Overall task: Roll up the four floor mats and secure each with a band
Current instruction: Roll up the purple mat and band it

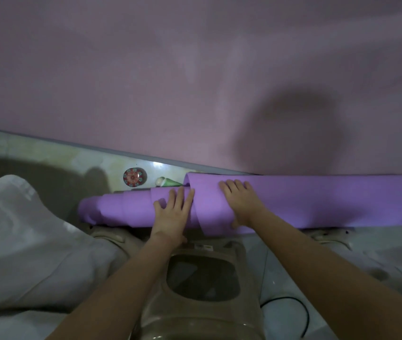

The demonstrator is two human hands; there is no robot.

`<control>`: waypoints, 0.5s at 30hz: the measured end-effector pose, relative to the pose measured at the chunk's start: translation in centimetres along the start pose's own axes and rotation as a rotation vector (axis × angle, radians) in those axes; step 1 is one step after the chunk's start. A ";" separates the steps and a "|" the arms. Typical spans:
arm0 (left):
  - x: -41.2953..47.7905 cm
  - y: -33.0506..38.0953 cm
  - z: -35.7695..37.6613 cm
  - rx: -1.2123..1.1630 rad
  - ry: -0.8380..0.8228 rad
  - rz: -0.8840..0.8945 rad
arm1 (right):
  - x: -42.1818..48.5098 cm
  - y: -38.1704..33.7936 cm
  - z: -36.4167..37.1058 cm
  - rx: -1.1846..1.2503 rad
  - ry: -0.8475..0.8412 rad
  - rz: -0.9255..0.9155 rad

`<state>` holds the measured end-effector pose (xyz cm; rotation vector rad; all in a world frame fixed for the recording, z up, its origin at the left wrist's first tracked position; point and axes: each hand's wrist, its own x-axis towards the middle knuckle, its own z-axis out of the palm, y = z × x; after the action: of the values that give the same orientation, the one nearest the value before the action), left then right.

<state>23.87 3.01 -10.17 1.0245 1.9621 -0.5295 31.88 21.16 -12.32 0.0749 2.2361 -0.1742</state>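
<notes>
A purple floor mat [317, 202] lies rolled along the foot of the pink wall, on top of an appliance. Its roll is uneven: the inner turns stick out at the left end [92, 209] like a telescope, and the outer layer hangs loose at the front. My left hand [173, 212] presses flat on the narrower left part of the roll, fingers spread. On the thicker outer layer rests my right hand [240, 202], fingers over the top and thumb at the front edge. No band is in view.
A round patterned paperweight [133, 177] and a green-and-white object [168, 182] sit on the ledge behind the roll. White cloth [23, 241] lies at the left. A beige appliance lid with a dark window [202, 278] is below my arms, with a black cable [303, 312] at the right.
</notes>
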 end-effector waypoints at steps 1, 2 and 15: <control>0.4 0.3 0.4 0.029 0.002 -0.018 | -0.1 0.3 -0.2 0.016 -0.015 -0.004; 0.8 0.5 0.5 0.052 0.003 -0.033 | -0.4 0.5 -0.7 0.033 -0.038 0.006; 4.5 -3.7 -2.5 -0.074 -0.039 0.180 | -6.5 -4.5 3.1 0.221 0.436 -0.177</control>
<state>18.21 4.60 -12.57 1.1222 1.8204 -0.3719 37.77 16.28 -8.70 0.0361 2.6499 -0.5460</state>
